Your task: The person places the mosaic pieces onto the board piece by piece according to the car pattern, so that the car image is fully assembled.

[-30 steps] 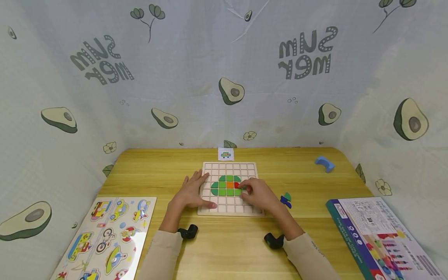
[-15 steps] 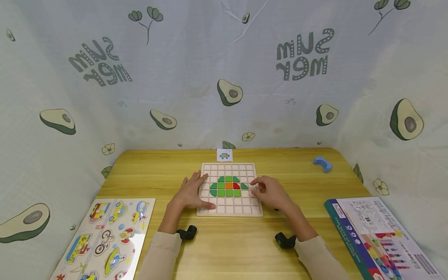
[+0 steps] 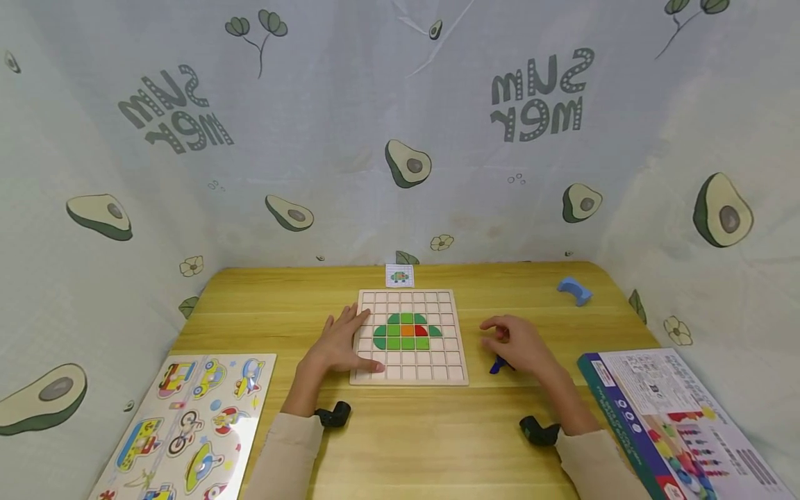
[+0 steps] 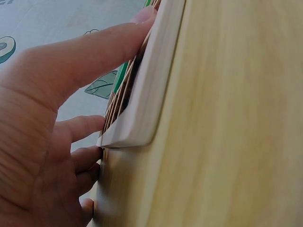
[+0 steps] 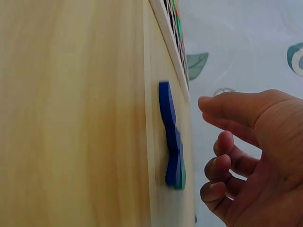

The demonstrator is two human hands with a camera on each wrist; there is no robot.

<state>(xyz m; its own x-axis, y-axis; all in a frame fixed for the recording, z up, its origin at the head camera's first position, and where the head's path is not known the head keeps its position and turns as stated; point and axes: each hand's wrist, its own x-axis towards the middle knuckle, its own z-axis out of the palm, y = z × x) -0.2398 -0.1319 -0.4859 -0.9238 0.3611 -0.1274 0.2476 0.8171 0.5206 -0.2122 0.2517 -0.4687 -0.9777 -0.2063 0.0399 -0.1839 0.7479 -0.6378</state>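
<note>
Midway: green dome with orange and red squares (image 3: 407, 331) sits in middle rows of wooden grid board (image 3: 409, 373); most cells bare. Left hand (image 3: 339, 342) lies flat, fingers straight, on board's left edge, thumb pressed on frame. Right hand (image 3: 521, 345) hovers over table (image 3: 437, 437) right of board, fingers loosely curled, gripping nothing, just above loose blue pieces (image 5: 170, 142), green one beneath. Pattern card (image 3: 400, 276) propped behind board. Blue arch block (image 3: 574, 290) far right. Backdrop print reads "SUM MER", mirrored. Box (image 3: 675, 417) text too small to read.
</note>
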